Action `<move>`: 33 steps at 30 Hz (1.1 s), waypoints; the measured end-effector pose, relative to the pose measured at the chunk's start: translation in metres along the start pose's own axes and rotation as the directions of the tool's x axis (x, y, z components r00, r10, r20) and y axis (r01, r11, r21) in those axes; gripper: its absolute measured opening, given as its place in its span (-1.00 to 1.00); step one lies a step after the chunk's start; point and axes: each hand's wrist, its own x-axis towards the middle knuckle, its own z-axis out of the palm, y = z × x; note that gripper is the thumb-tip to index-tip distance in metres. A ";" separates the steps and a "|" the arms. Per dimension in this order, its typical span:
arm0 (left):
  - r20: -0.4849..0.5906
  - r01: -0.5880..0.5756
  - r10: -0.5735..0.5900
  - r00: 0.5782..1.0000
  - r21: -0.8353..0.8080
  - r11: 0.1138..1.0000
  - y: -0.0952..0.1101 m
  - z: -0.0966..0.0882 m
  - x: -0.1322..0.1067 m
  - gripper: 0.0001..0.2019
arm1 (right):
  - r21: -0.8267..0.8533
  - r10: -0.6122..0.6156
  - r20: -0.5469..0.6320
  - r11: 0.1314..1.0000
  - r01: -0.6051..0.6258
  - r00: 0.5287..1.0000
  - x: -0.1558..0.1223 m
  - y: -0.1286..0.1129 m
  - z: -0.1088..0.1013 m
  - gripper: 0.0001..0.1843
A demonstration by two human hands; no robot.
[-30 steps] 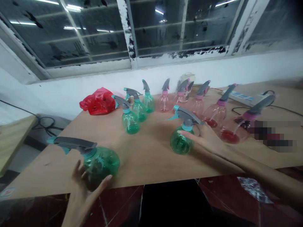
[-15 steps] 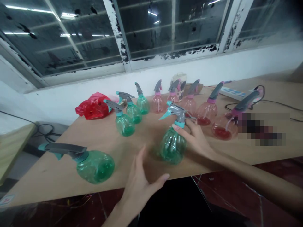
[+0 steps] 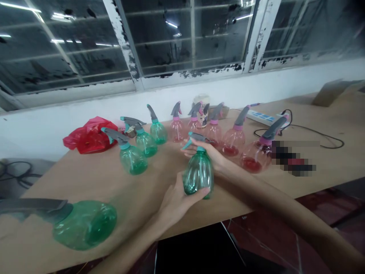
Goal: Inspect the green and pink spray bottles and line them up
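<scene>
A clear green spray bottle [image 3: 199,173] with a grey and teal trigger head is in front of me near the table's front edge. My left hand [image 3: 176,201] is wrapped round its lower body, thumb across the front. Around the spray head is my right hand [image 3: 209,152], its fingers curled behind the teal trigger. Another green spray bottle [image 3: 85,224] lies tilted at the near left, its head partly cut off by the frame. Further back stand three more green bottles, among them a nearer one [image 3: 133,158], and a row of pink spray bottles [image 3: 234,140] holding red liquid.
A red plastic bag [image 3: 91,137] lies at the back left. A patterned cup [image 3: 203,110] stands behind the pink bottles. On the right are a white power strip [image 3: 264,118], a black cable [image 3: 313,127] and a pixelated patch. The wooden table [image 3: 159,167] borders a white wall.
My left hand has closed round the green bottle's body. My right hand has moved from the bottle's neck up to its spray head. The view has shifted to the right.
</scene>
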 end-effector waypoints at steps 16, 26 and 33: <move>-0.140 0.022 -0.103 0.985 -0.490 0.872 -0.051 -0.015 0.066 -0.40 | 0.185 0.264 0.254 0.931 -0.315 0.930 -0.001 0.021 -0.006 -0.63; -0.191 0.018 -0.143 0.971 -0.539 0.842 -0.041 -0.018 0.062 -0.38 | 0.285 0.362 0.056 0.887 -0.363 0.930 0.005 0.040 -0.010 -0.62; -0.209 -0.016 -0.102 0.973 -0.497 0.867 -0.043 -0.019 0.061 -0.48 | 0.227 0.308 0.143 0.915 -0.334 0.940 0.000 0.026 -0.008 -0.60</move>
